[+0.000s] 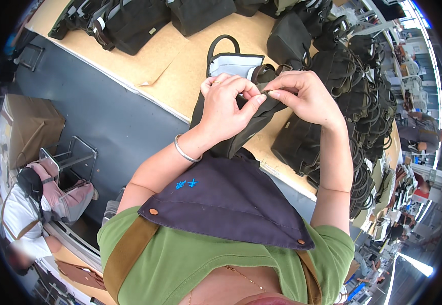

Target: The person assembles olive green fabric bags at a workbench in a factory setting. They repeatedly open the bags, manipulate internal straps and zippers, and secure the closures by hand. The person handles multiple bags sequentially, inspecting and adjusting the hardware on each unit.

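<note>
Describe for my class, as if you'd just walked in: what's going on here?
A person in a green top and a dark apron is handling a dark bag with both hands. The left hand and the right hand pinch its upper edge close together, at the side of a tan-topped table. More dark bags are gathered farther along the table and piled to the right.

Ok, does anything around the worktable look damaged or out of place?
Only the brown paper table covering: left of the dark handbag, a ragged edge interrupts its smoother surface. Torn or merely overlapping, I can't tell. The handbag shows no obvious damage, though the left hand and right hand hide part.
</note>
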